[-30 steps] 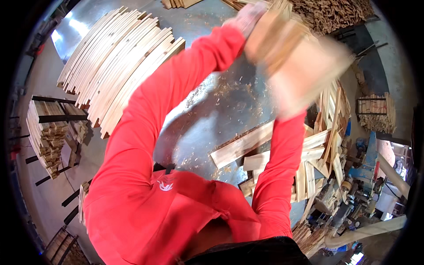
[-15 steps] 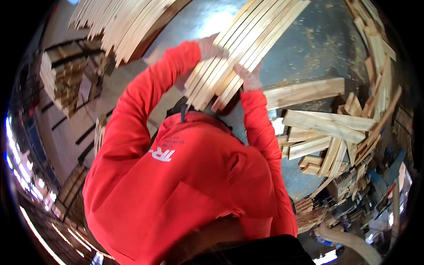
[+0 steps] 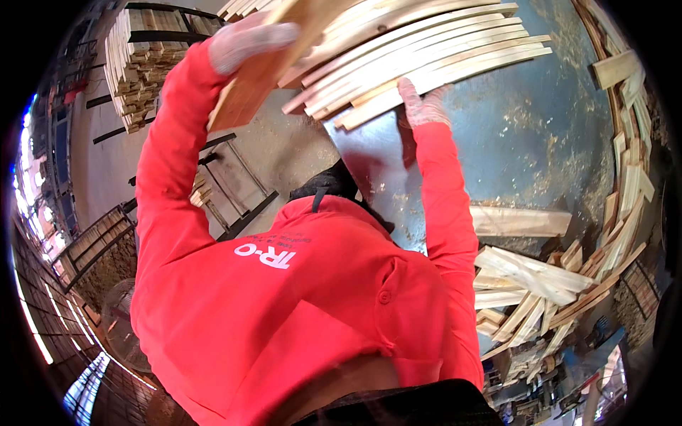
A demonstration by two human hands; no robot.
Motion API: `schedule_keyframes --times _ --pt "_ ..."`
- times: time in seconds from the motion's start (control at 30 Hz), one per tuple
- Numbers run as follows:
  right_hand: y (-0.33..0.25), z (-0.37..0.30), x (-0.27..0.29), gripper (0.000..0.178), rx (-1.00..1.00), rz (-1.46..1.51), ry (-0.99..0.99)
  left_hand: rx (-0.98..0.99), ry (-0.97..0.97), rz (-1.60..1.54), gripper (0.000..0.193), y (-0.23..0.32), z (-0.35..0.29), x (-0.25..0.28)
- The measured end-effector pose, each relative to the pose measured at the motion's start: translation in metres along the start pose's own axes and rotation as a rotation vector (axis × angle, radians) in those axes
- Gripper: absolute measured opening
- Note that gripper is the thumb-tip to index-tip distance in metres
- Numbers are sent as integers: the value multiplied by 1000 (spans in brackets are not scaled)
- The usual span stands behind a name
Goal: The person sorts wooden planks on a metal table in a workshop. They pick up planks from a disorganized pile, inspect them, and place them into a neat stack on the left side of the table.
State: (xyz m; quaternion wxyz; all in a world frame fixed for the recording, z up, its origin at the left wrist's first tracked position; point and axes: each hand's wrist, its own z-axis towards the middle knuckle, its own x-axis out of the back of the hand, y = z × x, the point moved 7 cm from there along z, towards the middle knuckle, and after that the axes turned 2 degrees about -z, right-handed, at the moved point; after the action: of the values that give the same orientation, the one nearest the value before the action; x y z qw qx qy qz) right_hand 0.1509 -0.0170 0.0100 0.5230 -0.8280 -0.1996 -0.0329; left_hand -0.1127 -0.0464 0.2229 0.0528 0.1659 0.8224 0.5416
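My left hand (image 3: 253, 44), in a pale glove, is closed over a wide wooden board (image 3: 249, 92). The board stands tilted at the upper left, its far end running out of the picture. To its right, a row of long pale wooden strips (image 3: 426, 57) lies side by side, their near ends uneven. My right hand (image 3: 425, 106), also gloved, rests against the nearest strip's front edge with thumb and fingers apart. Some of its fingertips are hidden at that edge.
A blue-grey metal tabletop (image 3: 511, 142) carries sawdust. One short board (image 3: 522, 221) lies at the right, near a jumbled heap of offcuts (image 3: 533, 277). Stacked lumber (image 3: 138, 71) stands on the left, with a dark metal frame (image 3: 241, 177) low on the floor.
Both hands were on a bundle of strips close to my body. My left hand has moved left and now grips a board; my right is at the strips' front edge. The view has turned.
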Motion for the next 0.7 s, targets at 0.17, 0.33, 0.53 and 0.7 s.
schedule_keyframes --times 0.17,0.33,0.53,0.7 --pt "-10 8 0 123 -20 34 -41 -76 340 -378 81 -31 -66 24" --pt "-9 21 1 116 -111 -266 108 78 523 -389 73 -113 -63 28" --pt "-28 52 -30 104 294 219 91 -70 474 -818 78 -130 -36 50" --pt "-67 127 -107 104 391 146 126 -146 622 -878 80 -129 -81 133"
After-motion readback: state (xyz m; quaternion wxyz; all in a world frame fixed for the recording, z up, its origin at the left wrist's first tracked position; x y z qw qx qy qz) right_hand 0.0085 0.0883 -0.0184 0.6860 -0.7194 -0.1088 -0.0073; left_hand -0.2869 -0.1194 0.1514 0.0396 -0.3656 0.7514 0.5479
